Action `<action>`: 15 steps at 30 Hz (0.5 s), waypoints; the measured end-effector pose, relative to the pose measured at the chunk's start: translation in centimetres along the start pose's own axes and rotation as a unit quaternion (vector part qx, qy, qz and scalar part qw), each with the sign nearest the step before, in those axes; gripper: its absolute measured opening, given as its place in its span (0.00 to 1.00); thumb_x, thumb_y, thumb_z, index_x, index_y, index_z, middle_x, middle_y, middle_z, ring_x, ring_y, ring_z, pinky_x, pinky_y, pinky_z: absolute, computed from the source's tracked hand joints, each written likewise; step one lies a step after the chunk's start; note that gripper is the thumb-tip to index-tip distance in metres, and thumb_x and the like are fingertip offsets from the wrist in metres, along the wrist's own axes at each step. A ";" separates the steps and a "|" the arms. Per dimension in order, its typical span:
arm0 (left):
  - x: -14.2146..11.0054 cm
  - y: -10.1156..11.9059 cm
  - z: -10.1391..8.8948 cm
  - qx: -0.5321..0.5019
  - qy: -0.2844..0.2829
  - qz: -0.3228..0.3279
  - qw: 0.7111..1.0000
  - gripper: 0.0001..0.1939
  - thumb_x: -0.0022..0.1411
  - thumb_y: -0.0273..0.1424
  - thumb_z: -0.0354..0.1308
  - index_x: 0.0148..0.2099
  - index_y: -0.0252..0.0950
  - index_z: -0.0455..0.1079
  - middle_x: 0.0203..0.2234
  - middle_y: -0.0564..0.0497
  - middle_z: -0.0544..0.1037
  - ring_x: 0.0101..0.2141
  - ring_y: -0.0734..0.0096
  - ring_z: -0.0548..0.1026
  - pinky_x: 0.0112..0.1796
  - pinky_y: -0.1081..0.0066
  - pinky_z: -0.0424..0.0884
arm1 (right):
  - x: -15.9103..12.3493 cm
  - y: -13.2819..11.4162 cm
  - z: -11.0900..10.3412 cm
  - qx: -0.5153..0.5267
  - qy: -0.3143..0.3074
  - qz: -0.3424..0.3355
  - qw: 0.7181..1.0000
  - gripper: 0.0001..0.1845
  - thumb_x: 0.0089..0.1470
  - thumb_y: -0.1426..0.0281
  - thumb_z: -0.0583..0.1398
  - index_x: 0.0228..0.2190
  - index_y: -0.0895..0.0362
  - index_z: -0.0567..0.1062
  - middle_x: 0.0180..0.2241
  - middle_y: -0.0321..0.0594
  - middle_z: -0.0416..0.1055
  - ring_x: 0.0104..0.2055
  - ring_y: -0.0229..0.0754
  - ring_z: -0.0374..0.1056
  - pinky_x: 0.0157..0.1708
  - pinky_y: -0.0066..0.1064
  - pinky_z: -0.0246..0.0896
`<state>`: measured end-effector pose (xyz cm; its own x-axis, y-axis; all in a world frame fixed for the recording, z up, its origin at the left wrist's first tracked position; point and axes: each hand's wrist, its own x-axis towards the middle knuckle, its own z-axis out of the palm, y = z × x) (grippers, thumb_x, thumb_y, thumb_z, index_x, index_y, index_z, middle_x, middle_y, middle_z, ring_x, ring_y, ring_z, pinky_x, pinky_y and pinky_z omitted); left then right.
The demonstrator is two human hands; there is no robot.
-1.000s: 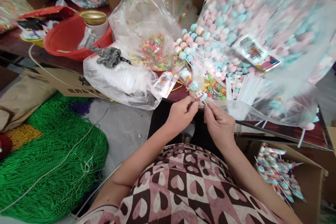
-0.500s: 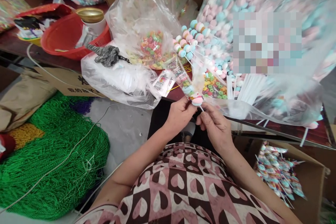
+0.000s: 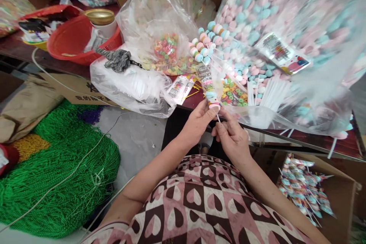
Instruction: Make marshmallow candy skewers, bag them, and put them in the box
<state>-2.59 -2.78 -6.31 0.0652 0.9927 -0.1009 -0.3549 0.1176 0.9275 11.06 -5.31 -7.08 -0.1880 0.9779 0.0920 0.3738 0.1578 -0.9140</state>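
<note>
My left hand (image 3: 197,124) grips a marshmallow skewer (image 3: 211,97) at its lower end, the thumb pressed on the bottom pink marshmallow. A clear printed bag (image 3: 205,76) surrounds the skewer's upper part and points away from me. Below the marshmallows, my right hand (image 3: 233,135) is closed with thumb and fingers round the white stick (image 3: 218,117). Both hands are close together at the table's front edge. Just beyond them lie unbagged marshmallow skewers (image 3: 202,48) and a pile of ring-shaped gummies (image 3: 233,93).
A large bag of marshmallows (image 3: 257,2) fills the right, with white sticks (image 3: 274,93) in front and a packet stack (image 3: 281,53) on it. Printed bags (image 3: 181,87) lie left of my hands. A cardboard box (image 3: 340,202) of wrapped skewers stands lower right; green bead strings (image 3: 57,175) lie lower left.
The printed bag has swung from leaning left to nearly straight ahead, over the skewer. My left thumb has come up onto the bottom marshmallow. My right hand has shifted slightly left, still at the stick.
</note>
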 end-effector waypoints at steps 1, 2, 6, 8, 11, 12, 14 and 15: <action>0.0 -0.2 0.0 -0.015 0.004 0.002 1.000 0.16 0.61 0.42 0.58 0.47 0.40 0.69 0.43 0.50 0.77 0.39 0.73 0.75 0.40 0.73 0.70 | 0.0 0.0 -0.1 -0.010 -0.002 -0.005 1.000 0.23 0.63 0.63 0.54 0.57 0.56 0.68 0.24 0.32 0.73 0.22 0.36 0.66 0.26 0.29 0.64; 0.1 -0.3 0.0 -0.025 0.010 0.002 1.000 0.15 0.61 0.43 0.58 0.45 0.39 0.70 0.41 0.51 0.78 0.38 0.73 0.75 0.40 0.72 0.70 | 0.1 -0.1 -0.2 -0.018 0.001 -0.010 1.000 0.22 0.63 0.62 0.54 0.56 0.55 0.70 0.25 0.34 0.74 0.23 0.36 0.67 0.27 0.30 0.65; 0.0 -0.3 -0.2 -0.013 0.031 -0.004 0.999 0.13 0.59 0.41 0.60 0.40 0.37 0.70 0.32 0.53 0.77 0.33 0.74 0.74 0.37 0.72 0.70 | 1.2 -0.3 -1.4 -0.040 0.083 -0.039 0.995 0.17 0.62 0.61 0.56 0.48 0.53 0.76 0.34 0.40 0.78 0.29 0.40 0.73 0.32 0.34 0.70; 0.0 -0.2 0.0 -0.005 0.038 -0.012 0.999 0.14 0.57 0.41 0.62 0.38 0.36 0.70 0.30 0.53 0.77 0.31 0.75 0.74 0.34 0.72 0.69 | 2.0 -0.6 -1.8 -0.075 0.110 -0.074 0.988 0.15 0.61 0.62 0.57 0.46 0.53 0.77 0.37 0.42 0.78 0.32 0.42 0.74 0.35 0.36 0.71; -0.1 0.1 0.2 -0.020 0.050 -0.028 0.998 0.14 0.55 0.41 0.63 0.35 0.36 0.67 0.27 0.55 0.75 0.29 0.75 0.74 0.32 0.73 0.69 | 3.0 -1.3 -1.8 -0.155 0.091 -0.134 0.974 0.11 0.60 0.65 0.58 0.41 0.54 0.79 0.35 0.42 0.79 0.33 0.43 0.74 0.36 0.36 0.70; -0.1 0.1 0.3 -0.024 0.053 -0.033 0.998 0.14 0.55 0.41 0.63 0.35 0.36 0.67 0.26 0.55 0.75 0.28 0.75 0.74 0.31 0.73 0.69 | 3.2 -1.5 -1.7 -0.171 0.086 -0.142 0.971 0.11 0.59 0.66 0.58 0.40 0.54 0.79 0.35 0.42 0.79 0.33 0.42 0.74 0.35 0.35 0.70; -0.1 0.1 0.3 -0.025 0.062 -0.041 0.997 0.14 0.55 0.40 0.63 0.35 0.36 0.66 0.25 0.55 0.75 0.27 0.75 0.74 0.31 0.73 0.69 | 3.3 -1.8 -1.5 -0.179 0.081 -0.140 0.971 0.10 0.59 0.67 0.58 0.40 0.53 0.79 0.33 0.41 0.79 0.31 0.42 0.73 0.34 0.34 0.70; -0.1 0.1 0.3 -0.021 0.066 -0.044 0.997 0.14 0.55 0.40 0.63 0.35 0.36 0.65 0.25 0.55 0.75 0.27 0.75 0.74 0.30 0.73 0.69 | 3.3 -1.9 -1.4 -0.178 0.081 -0.134 0.971 0.10 0.59 0.67 0.58 0.40 0.53 0.79 0.32 0.40 0.79 0.30 0.41 0.73 0.33 0.34 0.70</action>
<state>-2.36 -2.92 -6.14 -0.0236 0.9729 -0.2300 -0.3916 0.2027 0.8975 11.01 -2.18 -4.50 -0.1867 0.8993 0.3956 0.6275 0.4190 -0.6563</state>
